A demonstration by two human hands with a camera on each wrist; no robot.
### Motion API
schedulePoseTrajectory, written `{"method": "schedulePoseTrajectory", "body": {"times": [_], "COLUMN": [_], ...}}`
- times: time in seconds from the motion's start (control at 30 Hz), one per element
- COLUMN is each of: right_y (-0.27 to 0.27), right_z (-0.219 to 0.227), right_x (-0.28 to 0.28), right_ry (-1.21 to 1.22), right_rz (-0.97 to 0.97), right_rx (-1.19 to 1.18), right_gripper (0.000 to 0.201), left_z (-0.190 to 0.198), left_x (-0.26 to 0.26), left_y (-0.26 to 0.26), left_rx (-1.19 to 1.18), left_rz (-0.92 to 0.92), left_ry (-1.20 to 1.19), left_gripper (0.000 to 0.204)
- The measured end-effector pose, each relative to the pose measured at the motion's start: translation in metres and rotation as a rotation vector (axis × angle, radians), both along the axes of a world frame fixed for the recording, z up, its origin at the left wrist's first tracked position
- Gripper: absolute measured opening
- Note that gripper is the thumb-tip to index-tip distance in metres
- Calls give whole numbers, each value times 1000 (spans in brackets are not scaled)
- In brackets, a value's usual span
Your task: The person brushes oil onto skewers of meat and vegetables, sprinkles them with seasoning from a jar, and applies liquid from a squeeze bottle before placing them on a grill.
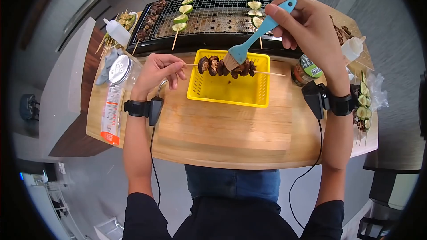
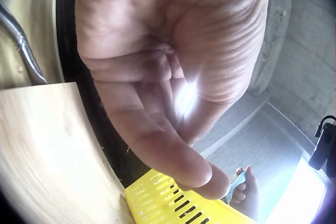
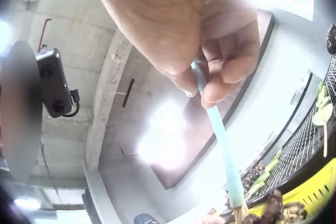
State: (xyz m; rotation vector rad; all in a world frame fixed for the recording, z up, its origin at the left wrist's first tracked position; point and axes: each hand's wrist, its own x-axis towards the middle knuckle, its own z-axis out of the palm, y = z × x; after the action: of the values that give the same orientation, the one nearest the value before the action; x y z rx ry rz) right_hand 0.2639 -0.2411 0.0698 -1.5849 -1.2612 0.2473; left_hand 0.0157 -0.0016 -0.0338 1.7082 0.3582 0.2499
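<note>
My left hand pinches the blunt end of a wooden skewer threaded with dark brown mushroom pieces. The skewer lies level above a yellow slotted basket, its bare tip sticking out past the right rim. In my right hand is a light blue basting brush, gripped by its handle between thumb and fingers. Its tan bristles touch the middle mushroom pieces. In the right wrist view the brush handle slants down to the mushrooms. The left wrist view shows my curled fingers over the basket's edge.
Behind the basket stands a grill bearing lime-slice and dark meat-like skewers. A shaker jar and a white squeeze bottle stand at left. A green-labelled jar and more skewers are at right, around the wooden board.
</note>
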Motion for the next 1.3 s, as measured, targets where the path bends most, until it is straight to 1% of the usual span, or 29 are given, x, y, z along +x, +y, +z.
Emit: {"method": "schedulePoseTrajectory", "body": {"times": [0.07,0.17,0.27,0.33,0.37,0.43,0.47,0.53,0.63,0.73,1.17,1.23,1.3], "right_y": [0,-1,-2,-1,0,1,1,3,4,5,4,4,6], "right_z": [-1,1,1,0,0,-2,-3,-4,-7,-7,-7,-9,-9], "right_x": [0,4,4,2,0,-2,-1,2,7,3,0,-2,-5], "right_ry": [29,-39,-33,22,22,25,24,-64,-7,-10,-46,-210,-224], "right_rz": [30,-4,-24,36,35,81,81,-6,-18,-8,15,11,-3], "right_rx": [-18,-48,2,33,32,-20,-20,-63,-33,2,-13,-37,-34], "right_gripper": [29,28,28,28,28,27,27,28,29,29,27,27,27], "left_z": [-1,-3,-3,-3,-3,-2,-2,-1,-1,-2,-7,-6,-6], "left_x": [0,0,0,0,0,0,1,1,1,1,2,2,2], "left_y": [1,1,1,1,1,0,0,-1,0,0,2,1,1], "left_rx": [3,4,3,3,3,5,5,9,16,17,22,39,42], "left_rz": [2,12,12,24,23,19,19,22,22,31,40,40,34], "left_ry": [-7,-14,-26,-22,-22,-26,-26,-26,-33,-26,-50,-41,-39], "left_gripper": [19,19,20,20,20,21,21,22,22,22,21,21,21]}}
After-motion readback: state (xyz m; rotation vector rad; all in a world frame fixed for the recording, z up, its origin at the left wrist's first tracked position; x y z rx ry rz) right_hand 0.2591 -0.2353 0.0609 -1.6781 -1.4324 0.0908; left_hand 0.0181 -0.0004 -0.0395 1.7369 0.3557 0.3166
